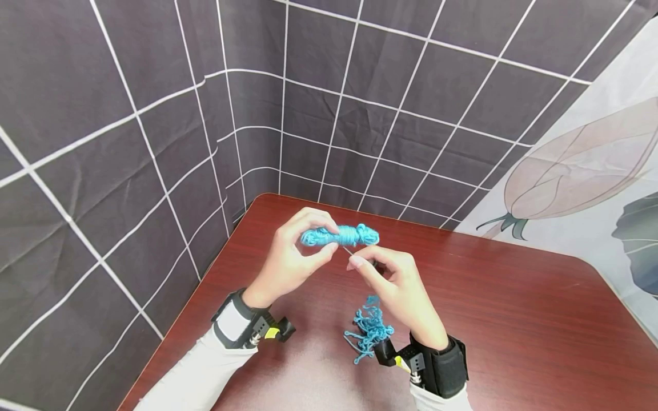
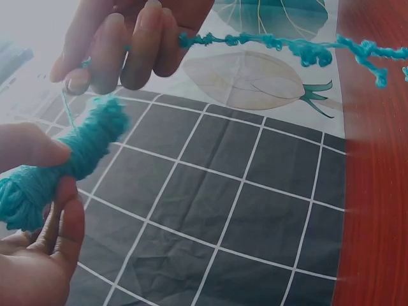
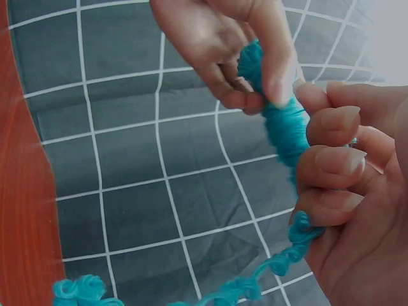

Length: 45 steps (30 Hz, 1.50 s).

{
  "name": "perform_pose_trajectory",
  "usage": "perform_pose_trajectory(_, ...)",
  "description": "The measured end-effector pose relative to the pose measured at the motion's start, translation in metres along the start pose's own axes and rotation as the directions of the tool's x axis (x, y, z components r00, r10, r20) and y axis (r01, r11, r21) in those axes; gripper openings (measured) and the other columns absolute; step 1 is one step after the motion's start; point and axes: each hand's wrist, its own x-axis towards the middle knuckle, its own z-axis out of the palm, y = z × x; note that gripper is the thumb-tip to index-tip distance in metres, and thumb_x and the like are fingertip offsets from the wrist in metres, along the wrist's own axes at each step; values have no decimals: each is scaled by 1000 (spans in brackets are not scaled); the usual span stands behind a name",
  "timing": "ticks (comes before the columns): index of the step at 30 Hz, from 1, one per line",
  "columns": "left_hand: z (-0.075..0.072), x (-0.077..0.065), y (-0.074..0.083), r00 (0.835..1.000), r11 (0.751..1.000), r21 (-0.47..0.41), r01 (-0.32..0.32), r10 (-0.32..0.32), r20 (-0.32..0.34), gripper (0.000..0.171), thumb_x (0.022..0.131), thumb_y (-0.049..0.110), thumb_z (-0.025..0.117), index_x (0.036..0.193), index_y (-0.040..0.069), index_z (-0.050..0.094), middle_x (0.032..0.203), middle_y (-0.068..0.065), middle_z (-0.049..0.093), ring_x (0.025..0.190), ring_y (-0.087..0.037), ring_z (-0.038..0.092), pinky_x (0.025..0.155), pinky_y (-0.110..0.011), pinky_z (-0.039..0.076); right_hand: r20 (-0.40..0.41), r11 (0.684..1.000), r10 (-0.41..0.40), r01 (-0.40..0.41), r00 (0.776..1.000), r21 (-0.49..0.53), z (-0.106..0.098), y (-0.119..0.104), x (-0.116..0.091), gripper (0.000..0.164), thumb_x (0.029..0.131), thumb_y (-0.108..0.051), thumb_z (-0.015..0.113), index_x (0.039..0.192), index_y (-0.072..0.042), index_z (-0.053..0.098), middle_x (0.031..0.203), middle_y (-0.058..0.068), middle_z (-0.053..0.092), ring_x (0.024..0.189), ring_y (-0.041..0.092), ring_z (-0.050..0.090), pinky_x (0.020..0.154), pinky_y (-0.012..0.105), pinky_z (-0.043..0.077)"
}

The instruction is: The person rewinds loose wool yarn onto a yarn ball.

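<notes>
A small bundle of turquoise yarn, wrapped round its middle with loops at both ends, is held above the table. My left hand pinches it near one end between thumb and fingers. Just to the right, my right hand pinches a thin strand that runs taut to the bundle. From the curled right fingers a kinked length of the same yarn trails away, seen in the left wrist view. A tangled heap of turquoise yarn shows below the right hand in the head view.
The red-brown wooden table spreads under both hands. Dark cloth with a white grid hangs behind and at the left. A white cloth printed with a flower is at the right. Each wrist wears a black camera strap.
</notes>
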Motion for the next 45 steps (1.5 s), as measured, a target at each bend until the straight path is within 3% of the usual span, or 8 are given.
perform_pose_trajectory(9, 0, 0, 1, 987, 1000, -8, -19, 20, 158, 16, 71, -12, 62, 82, 0, 64, 93, -14, 60, 90, -18, 54, 74, -35, 49, -89, 994, -30, 39, 996, 98, -7, -6, -1, 12, 81, 3, 64, 85, -8, 64, 66, 2, 57, 51, 9, 45, 42, 22, 37)
perform_pose_trajectory(16, -1, 0, 2, 925, 983, -180, -40, 104, 365, 16, 71, -11, 65, 81, 2, 63, 91, -11, 60, 92, -17, 54, 74, -32, 52, -129, 987, -77, 93, 989, 128, -11, -21, 4, 14, 75, 16, 62, 82, 3, 60, 66, 8, 56, 52, 10, 47, 42, 21, 38)
perform_pose_trajectory(19, -2, -1, 4, 937, 971, -236, -40, 119, 330, 19, 69, -10, 69, 81, 1, 61, 91, -12, 60, 91, -19, 54, 72, -33, 53, -117, 987, -77, 92, 990, 132, -11, -19, 4, 16, 75, 18, 60, 83, 4, 59, 66, 7, 56, 54, 10, 49, 44, 22, 40)
perform_pose_trajectory(25, -1, -1, 4, 995, 955, -297, -17, 45, 88, 24, 67, -21, 67, 85, -9, 58, 93, -22, 56, 88, -27, 54, 71, -24, 55, 13, 990, -69, 67, 997, 123, -4, 0, 0, 18, 83, 14, 53, 88, -1, 61, 61, 5, 51, 52, 12, 47, 46, 25, 42)
perform_pose_trajectory(29, 1, 0, 0, 999, 980, -194, -38, 33, -30, 22, 69, -19, 66, 88, -9, 60, 94, -21, 57, 91, -25, 54, 75, -22, 53, 66, 993, -57, 50, 996, 103, 0, 4, -1, 12, 88, 1, 56, 89, -7, 64, 59, 1, 49, 51, 9, 46, 44, 22, 41)
perform_pose_trajectory(32, 2, -1, -9, 998, 995, -79, -55, 53, -34, 22, 71, -13, 68, 90, -4, 63, 97, -16, 59, 94, -21, 54, 78, -28, 52, 51, 995, -56, 52, 997, 89, -1, 3, -1, 11, 87, -2, 59, 86, -10, 65, 57, -1, 48, 49, 7, 44, 42, 21, 38)
perform_pose_trajectory(39, 3, -5, -21, 989, 999, -1, -46, 46, 143, 20, 74, -3, 65, 91, 6, 66, 99, -7, 59, 96, -15, 53, 77, -34, 50, -100, 988, -77, 89, 992, 124, -7, -8, 1, 13, 78, 11, 63, 83, -2, 63, 61, 3, 53, 51, 8, 45, 44, 22, 37)
perform_pose_trajectory(45, -2, -2, 3, 918, 986, -165, -14, 78, 388, 17, 72, -8, 66, 84, 2, 62, 93, -11, 60, 93, -17, 53, 75, -34, 50, -140, 987, -96, 113, 985, 117, -11, -28, 5, 13, 75, 17, 62, 80, 5, 60, 64, 10, 55, 52, 11, 47, 45, 22, 38)
